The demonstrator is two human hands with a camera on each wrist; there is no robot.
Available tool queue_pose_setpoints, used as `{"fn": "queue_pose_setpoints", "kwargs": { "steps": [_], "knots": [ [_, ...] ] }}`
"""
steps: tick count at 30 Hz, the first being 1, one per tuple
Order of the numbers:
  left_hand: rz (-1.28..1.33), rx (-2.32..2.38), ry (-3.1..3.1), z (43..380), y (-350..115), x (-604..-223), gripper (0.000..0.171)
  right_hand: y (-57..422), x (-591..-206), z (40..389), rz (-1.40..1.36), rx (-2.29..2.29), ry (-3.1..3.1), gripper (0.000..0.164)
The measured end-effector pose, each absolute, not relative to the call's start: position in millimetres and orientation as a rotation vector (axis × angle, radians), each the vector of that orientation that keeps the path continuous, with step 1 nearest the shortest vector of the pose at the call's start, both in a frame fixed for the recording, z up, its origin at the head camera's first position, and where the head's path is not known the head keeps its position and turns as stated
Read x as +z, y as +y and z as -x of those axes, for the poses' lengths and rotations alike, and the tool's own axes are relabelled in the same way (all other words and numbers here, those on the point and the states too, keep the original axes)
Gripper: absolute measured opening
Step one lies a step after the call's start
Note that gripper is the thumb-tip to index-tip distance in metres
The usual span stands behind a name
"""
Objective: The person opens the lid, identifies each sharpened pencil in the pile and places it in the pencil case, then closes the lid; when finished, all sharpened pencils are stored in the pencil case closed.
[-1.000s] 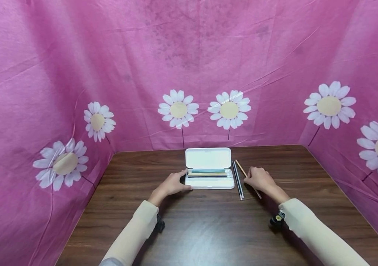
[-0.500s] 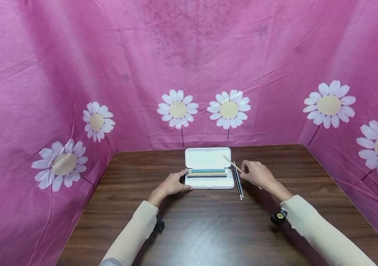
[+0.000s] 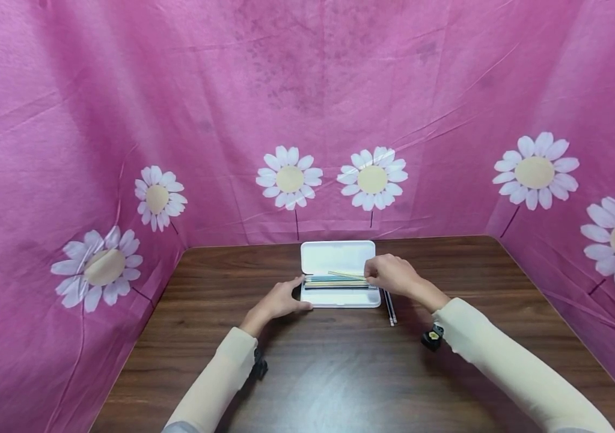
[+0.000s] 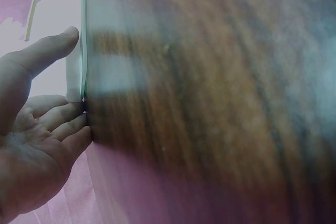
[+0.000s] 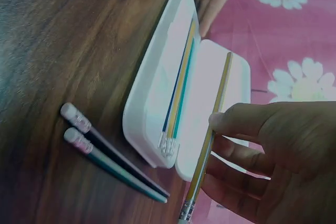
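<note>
A white pencil case lies with its lid up on the wooden table. Several pencils rest side by side in its tray, eraser ends to the right. My left hand holds the case's left end, thumb at the front corner and fingers at the left side towards the back. Over the right part of the case, my right hand pinches a yellow pencil between thumb and fingers. That pencil slants above the tray and lid, its eraser end towards the person's right.
Two dark pencils with white erasers lie together on the table, just right of the case; the right hand partly covers them in the head view. A pink cloth with daisies stands around the table's back and sides.
My right hand has lifted the yellow pencil off the table and carried it left over the case, turning it nearly parallel with those inside. The left hand stays at the case's left end.
</note>
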State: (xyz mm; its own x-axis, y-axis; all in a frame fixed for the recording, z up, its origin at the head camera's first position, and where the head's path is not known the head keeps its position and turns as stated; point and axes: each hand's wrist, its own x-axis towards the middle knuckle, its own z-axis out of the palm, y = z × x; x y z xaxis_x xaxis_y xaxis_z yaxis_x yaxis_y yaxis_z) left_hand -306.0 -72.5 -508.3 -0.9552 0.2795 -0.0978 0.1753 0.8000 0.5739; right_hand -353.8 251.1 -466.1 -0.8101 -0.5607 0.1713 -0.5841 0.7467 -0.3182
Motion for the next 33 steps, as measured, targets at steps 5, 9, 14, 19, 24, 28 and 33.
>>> {"fn": "queue_pose_setpoints", "kwargs": {
  "steps": [5, 9, 14, 19, 24, 28, 33],
  "knots": [
    [-0.356, 0.863, 2.814, 306.6, -72.4, -508.0, 0.089, 233.4, -467.9, 358.8, -1.046, 0.5, -2.868, 0.02],
    [-0.361, 0.858, 2.817, 306.5, -72.7, -508.1, 0.089, 218.5, -469.0, 359.5, -1.126, 0.447, -2.843, 0.02],
    [-0.369, 0.873, 2.81, 306.4, -73.0, -508.1, 0.088, 204.1, -471.9, 360.1, -1.193, 0.409, -2.817, 0.018],
    [-0.373, 0.877, 2.805, 306.7, -73.3, -508.7, 0.088, 195.5, -475.8, 360.6, -1.212, 0.4, -2.82, 0.016],
    [-0.374, 0.869, 2.811, 306.7, -73.3, -507.9, 0.088, 191.0, -481.1, 361.5, -1.215, 0.394, -2.835, 0.009],
    [-0.367, 0.864, 2.811, 306.0, -73.4, -506.9, 0.088, 189.6, -484.5, 361.6, -1.206, 0.408, -2.853, 0.007],
    [-0.358, 0.855, 2.814, 305.3, -72.7, -506.8, 0.089, 191.6, -487.6, 360.8, -1.231, 0.439, -2.815, 0.012]
  ]
}}
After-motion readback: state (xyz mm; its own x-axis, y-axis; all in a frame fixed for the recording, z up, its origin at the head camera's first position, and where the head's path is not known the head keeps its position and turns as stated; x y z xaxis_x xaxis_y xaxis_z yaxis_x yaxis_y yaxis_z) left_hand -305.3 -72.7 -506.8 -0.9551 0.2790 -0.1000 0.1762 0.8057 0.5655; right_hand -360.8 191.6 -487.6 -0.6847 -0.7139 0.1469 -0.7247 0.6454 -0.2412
